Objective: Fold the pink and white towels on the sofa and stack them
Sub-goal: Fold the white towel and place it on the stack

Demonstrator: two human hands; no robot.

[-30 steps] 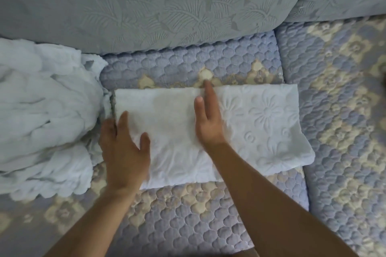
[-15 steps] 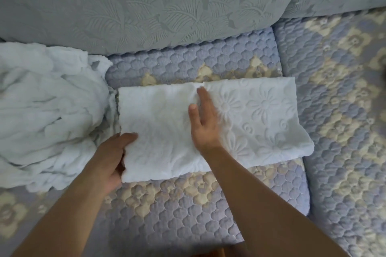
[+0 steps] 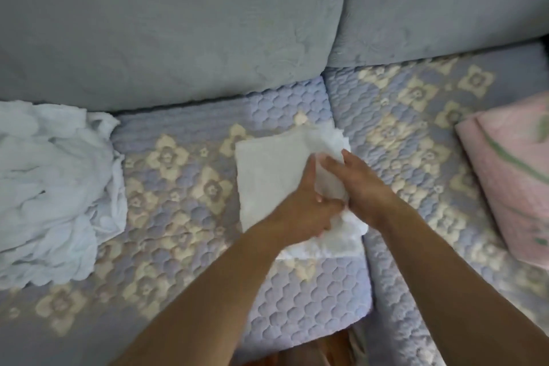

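The folded white towel (image 3: pixel 267 175) lies on the quilted sofa seat (image 3: pixel 178 181), directly under both hands. The left hand (image 3: pixel 300 205) and the right hand (image 3: pixel 361 187) meet over its right-hand edge, fingers curled round a bunched flap of cloth between them; motion blur hides exactly how each finger sits, but both plainly have hold of the fabric.

The towel looks light, soft and limp, with a raised textured weave. It should drape and sag wherever it is unsupported, so layers may slide apart if lifted by one corner. The safer hold, I judge, is at the two corners of the loose edge, or flat under the whole folded pad when carrying it to a stack. It is not fragile and is unlikely to slip from a pinch.

Well to the left of the left hand sits a crumpled heap of pale cloth (image 3: pixel 53 187), not yet folded. Well to the right of the right hand, at the frame edge, rests a folded pink towel (image 3: pixel 511 181), the likely base for stacking. Beyond the hands rise the grey back cushions (image 3: pixel 178 24). Between the right hand and the pink towel the seat cover shows nothing lying across the path, apart from the seam (image 3: pixel 365 246) between seat cushions.
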